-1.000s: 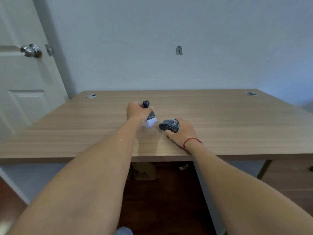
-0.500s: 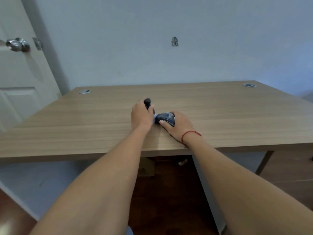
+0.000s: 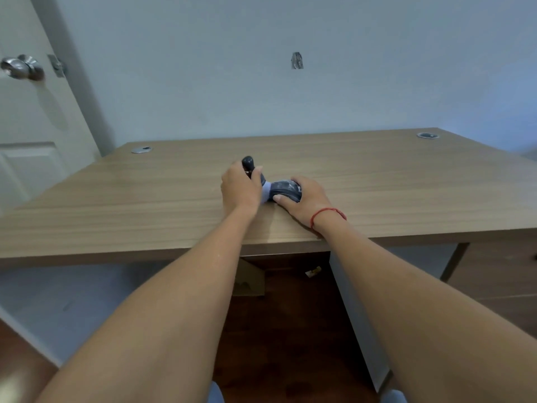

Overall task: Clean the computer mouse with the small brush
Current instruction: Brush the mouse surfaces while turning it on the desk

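Head view. We see the mouse [image 3: 286, 191] lying on the desk [image 3: 145, 199], near the front edge and about midway across its width. The right hand [image 3: 305, 199] rests over the mouse from the right, thumb along the near side and fingers curled over the far side, so we read it as grasping the mouse to pin it in place. The left hand [image 3: 239, 189] is clenched around the handle of the brush [image 3: 255, 174]; the dark rounded handle end stands up above the fist, tilted away from us. The pale bristles [image 3: 266, 191] point down and to the right and touch the left end of the mouse.

Step in hand: we judge this to be the brushing itself, with the bristles engaged at the left end of the mouse. We cannot tell how much of the surface is already clean; no dust is visible at this range.

Next move: we expect short strokes across the top shell, toward the parts now covered by the right hand. That calls for a steady hold on the mouse, light bristle pressure, and a shift of the right fingers to expose the covered areas.
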`<action>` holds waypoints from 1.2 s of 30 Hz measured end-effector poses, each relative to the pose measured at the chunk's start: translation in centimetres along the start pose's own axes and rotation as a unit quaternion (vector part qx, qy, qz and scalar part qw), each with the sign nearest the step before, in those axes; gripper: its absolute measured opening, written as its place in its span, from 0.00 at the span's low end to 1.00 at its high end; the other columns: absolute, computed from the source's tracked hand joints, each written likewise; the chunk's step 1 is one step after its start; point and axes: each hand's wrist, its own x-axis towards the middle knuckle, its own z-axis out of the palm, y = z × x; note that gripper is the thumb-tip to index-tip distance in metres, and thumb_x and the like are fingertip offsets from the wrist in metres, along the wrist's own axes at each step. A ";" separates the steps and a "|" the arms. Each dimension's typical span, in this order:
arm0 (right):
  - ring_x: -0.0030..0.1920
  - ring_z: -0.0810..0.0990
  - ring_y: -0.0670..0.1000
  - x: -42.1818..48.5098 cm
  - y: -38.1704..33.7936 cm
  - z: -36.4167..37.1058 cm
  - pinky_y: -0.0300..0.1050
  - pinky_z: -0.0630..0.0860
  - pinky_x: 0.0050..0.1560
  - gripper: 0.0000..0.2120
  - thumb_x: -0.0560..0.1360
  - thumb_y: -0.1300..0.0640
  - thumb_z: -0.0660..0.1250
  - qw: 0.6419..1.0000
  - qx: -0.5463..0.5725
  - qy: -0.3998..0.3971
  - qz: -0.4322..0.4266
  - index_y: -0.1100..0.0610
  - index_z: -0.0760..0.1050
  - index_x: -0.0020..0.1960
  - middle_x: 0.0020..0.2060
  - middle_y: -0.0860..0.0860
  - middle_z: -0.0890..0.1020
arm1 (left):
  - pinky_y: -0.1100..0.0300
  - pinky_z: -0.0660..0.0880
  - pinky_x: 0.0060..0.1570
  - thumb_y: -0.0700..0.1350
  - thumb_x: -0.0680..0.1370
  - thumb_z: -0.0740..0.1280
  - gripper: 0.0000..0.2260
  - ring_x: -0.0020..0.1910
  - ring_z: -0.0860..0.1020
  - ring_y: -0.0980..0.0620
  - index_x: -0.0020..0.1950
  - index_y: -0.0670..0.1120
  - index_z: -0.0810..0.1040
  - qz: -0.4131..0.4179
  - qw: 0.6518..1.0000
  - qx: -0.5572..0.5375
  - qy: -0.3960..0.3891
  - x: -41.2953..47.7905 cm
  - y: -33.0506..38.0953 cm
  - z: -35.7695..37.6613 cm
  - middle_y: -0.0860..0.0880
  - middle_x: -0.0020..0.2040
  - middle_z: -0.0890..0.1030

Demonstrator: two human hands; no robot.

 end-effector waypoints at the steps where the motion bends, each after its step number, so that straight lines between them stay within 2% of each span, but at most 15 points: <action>1: 0.52 0.79 0.55 -0.1 0.0 0.0 0.55 0.78 0.56 0.19 0.71 0.46 0.73 1.000 0.003 0.001 -0.002 0.54 0.77 0.57 0.51 0.53 0.81 | 0.53 0.74 0.48 0.48 0.77 0.67 0.13 0.51 0.80 0.40 0.50 0.38 0.79 0.002 1.000 0.026 -0.007 0.1 -0.3 -0.2 0.40 0.50 0.83; 4: 0.53 0.79 0.55 -0.3 -0.2 -0.2 0.55 0.77 0.57 0.20 0.71 0.46 0.73 1.000 0.017 0.003 -0.004 0.54 0.77 0.59 0.53 0.53 0.81 | 0.53 0.73 0.46 0.48 0.77 0.68 0.12 0.49 0.79 0.39 0.47 0.38 0.79 0.022 0.998 0.049 -0.024 0.5 -0.5 -0.9 0.40 0.47 0.83; 7: 0.52 0.79 0.55 -0.4 -0.4 -0.4 0.54 0.77 0.56 0.19 0.71 0.46 0.73 1.000 0.011 -0.001 -0.004 0.55 0.77 0.57 0.51 0.53 0.82 | 0.54 0.73 0.44 0.49 0.76 0.68 0.12 0.41 0.77 0.44 0.40 0.41 0.76 0.035 0.999 -0.007 -0.007 1.1 1.1 -1.3 0.42 0.41 0.81; 9: 0.51 0.79 0.56 -0.4 -0.5 -0.5 0.55 0.77 0.56 0.17 0.71 0.47 0.74 1.000 0.010 -0.002 -0.007 0.56 0.77 0.54 0.50 0.54 0.82 | 0.53 0.74 0.45 0.49 0.75 0.69 0.11 0.39 0.76 0.46 0.39 0.42 0.75 0.045 0.997 -0.056 0.003 1.0 2.3 -1.0 0.45 0.38 0.79; 13: 0.50 0.79 0.55 -0.5 -0.6 -0.4 0.54 0.78 0.55 0.17 0.71 0.49 0.74 1.000 0.012 0.000 -0.005 0.56 0.76 0.56 0.50 0.53 0.81 | 0.50 0.76 0.47 0.48 0.76 0.68 0.13 0.47 0.80 0.40 0.45 0.37 0.79 0.041 0.999 -0.004 -0.003 -0.4 1.2 0.1 0.39 0.45 0.83; 16: 0.51 0.79 0.54 -0.6 -0.6 -0.4 0.55 0.78 0.55 0.19 0.71 0.47 0.73 1.000 -0.001 -0.001 -0.006 0.54 0.76 0.58 0.51 0.53 0.81 | 0.52 0.74 0.45 0.48 0.77 0.68 0.13 0.48 0.80 0.39 0.45 0.37 0.79 0.027 0.999 0.046 -0.003 -0.5 -0.1 -0.4 0.39 0.46 0.83; 20: 0.52 0.79 0.54 -0.7 -0.8 -0.5 0.55 0.78 0.57 0.19 0.72 0.47 0.73 1.000 0.005 -0.004 -0.004 0.54 0.76 0.59 0.52 0.53 0.81 | 0.55 0.73 0.45 0.47 0.77 0.68 0.12 0.45 0.80 0.41 0.43 0.37 0.79 0.041 0.999 -0.008 0.011 -0.5 0.5 -1.0 0.40 0.43 0.83; 23: 0.51 0.79 0.55 -0.8 -0.8 -0.6 0.55 0.78 0.56 0.17 0.72 0.48 0.73 1.000 0.005 -0.007 0.000 0.54 0.76 0.58 0.51 0.53 0.81 | 0.51 0.77 0.47 0.48 0.76 0.69 0.14 0.43 0.81 0.41 0.42 0.37 0.79 0.069 0.995 -0.064 0.035 -0.8 1.6 -0.5 0.40 0.41 0.84; 26: 0.50 0.79 0.55 -0.9 -1.0 -0.7 0.56 0.78 0.55 0.17 0.72 0.49 0.73 1.000 0.006 -0.003 0.002 0.54 0.76 0.57 0.50 0.53 0.81 | 0.51 0.77 0.47 0.48 0.76 0.68 0.12 0.45 0.81 0.42 0.44 0.38 0.79 0.062 0.998 -0.021 0.025 -1.2 0.8 0.1 0.41 0.43 0.84; 29: 0.55 0.78 0.54 -1.2 -1.2 -0.9 0.54 0.76 0.60 0.23 0.72 0.49 0.73 1.000 0.013 -0.004 0.009 0.56 0.74 0.63 0.56 0.52 0.80 | 0.54 0.74 0.44 0.49 0.76 0.68 0.13 0.46 0.81 0.43 0.46 0.38 0.81 0.018 0.999 0.029 0.017 -0.9 -0.5 0.0 0.41 0.45 0.84; 31: 0.58 0.78 0.54 -1.2 -1.2 -1.0 0.54 0.76 0.62 0.25 0.72 0.49 0.73 1.000 0.015 -0.009 0.012 0.56 0.73 0.65 0.58 0.53 0.79 | 0.56 0.70 0.40 0.49 0.76 0.68 0.13 0.43 0.80 0.45 0.43 0.39 0.81 0.020 0.999 0.043 0.004 -0.5 -0.5 -0.4 0.42 0.44 0.84; 33: 0.59 0.78 0.55 -1.2 -1.3 -1.0 0.54 0.75 0.62 0.26 0.72 0.48 0.73 1.000 0.011 -0.010 0.015 0.55 0.72 0.66 0.59 0.53 0.79 | 0.56 0.68 0.38 0.50 0.76 0.68 0.14 0.39 0.78 0.44 0.39 0.39 0.79 0.036 0.999 0.021 0.010 -0.3 0.2 -0.7 0.40 0.41 0.83; 36: 0.66 0.74 0.56 -1.3 -1.2 -1.1 0.53 0.71 0.68 0.34 0.72 0.48 0.73 0.999 0.014 -0.010 0.027 0.56 0.67 0.73 0.67 0.54 0.75 | 0.54 0.71 0.40 0.50 0.76 0.68 0.17 0.39 0.79 0.41 0.38 0.36 0.79 0.070 0.997 -0.024 0.025 -0.2 1.5 -0.2 0.39 0.38 0.83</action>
